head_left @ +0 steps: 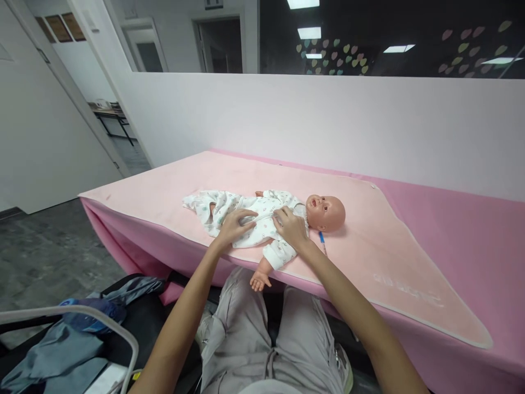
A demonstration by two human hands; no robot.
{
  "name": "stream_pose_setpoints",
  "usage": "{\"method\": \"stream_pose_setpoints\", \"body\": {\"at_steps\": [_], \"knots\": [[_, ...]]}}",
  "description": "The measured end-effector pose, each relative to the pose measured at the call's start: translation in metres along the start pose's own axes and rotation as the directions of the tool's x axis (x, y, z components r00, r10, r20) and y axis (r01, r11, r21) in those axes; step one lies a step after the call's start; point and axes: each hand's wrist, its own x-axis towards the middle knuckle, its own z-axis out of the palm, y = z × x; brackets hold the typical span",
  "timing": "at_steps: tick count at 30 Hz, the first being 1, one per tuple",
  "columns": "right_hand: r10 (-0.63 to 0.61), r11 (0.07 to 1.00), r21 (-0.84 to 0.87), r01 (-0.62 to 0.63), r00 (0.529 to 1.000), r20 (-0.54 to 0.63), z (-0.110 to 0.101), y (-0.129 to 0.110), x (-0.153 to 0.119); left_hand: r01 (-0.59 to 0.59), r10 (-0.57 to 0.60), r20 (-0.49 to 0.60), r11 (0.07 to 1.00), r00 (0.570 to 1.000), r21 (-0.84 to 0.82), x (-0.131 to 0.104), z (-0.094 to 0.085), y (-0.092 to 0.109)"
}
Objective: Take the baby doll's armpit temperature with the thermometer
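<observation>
A baby doll (330, 213) lies on its back, its head to the right. It wears a white patterned baby outfit (264, 210), whose loose trouser end trails left. My left hand (237, 225) rests over the lower part of the outfit, thumb and fingers apart. On the doll's chest, my right hand (290, 227) has its bent fingers at the front of the outfit, seemingly gripping the cloth; the fingertips are partly hidden. The doll's near arm (261, 273) hangs over the table edge, palm up. A blue-capped pen-like thing (322, 238) lies beside its neck.
A pale pink mat (389, 257) covers much of the table, over a darker pink cloth (463, 230). A white wall with a window stands behind. At lower left, a black chair (143, 306) holds grey-blue cloth (61, 350) beside a curved pale rail (102, 317).
</observation>
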Motion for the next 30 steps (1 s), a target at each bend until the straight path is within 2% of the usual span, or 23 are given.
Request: {"method": "stream_pose_setpoints", "body": {"at_steps": [4,8,11,17,25,30], "knots": [[-0.136,0.988,-0.064,0.143,0.986,0.097,-0.006,-0.016,0.008,0.011,-0.013,-0.033,0.999,0.999,-0.049,-0.001,0.004,-0.003],[-0.192,0.978,-0.050,0.201,0.971,0.144,-0.003,-0.033,0.018,-0.024,0.023,-0.026,0.998,0.999,-0.050,-0.002,0.002,-0.004],[-0.179,0.980,-0.060,0.190,0.972,0.154,0.004,-0.037,0.022,-0.037,0.037,-0.018,0.999,0.999,-0.016,-0.002,0.002,-0.004],[-0.146,0.985,-0.075,0.153,0.985,0.095,0.016,-0.031,0.024,-0.028,0.028,-0.012,0.999,1.000,0.031,-0.001,0.004,-0.005],[-0.110,0.990,-0.077,0.115,0.991,0.072,0.023,-0.032,0.024,-0.008,0.010,-0.066,1.000,0.998,0.027,0.000,0.007,-0.004],[-0.099,0.993,-0.056,0.102,0.993,0.058,0.024,-0.032,0.023,-0.042,0.044,-0.042,0.999,0.998,0.029,0.000,0.007,-0.005]]}}
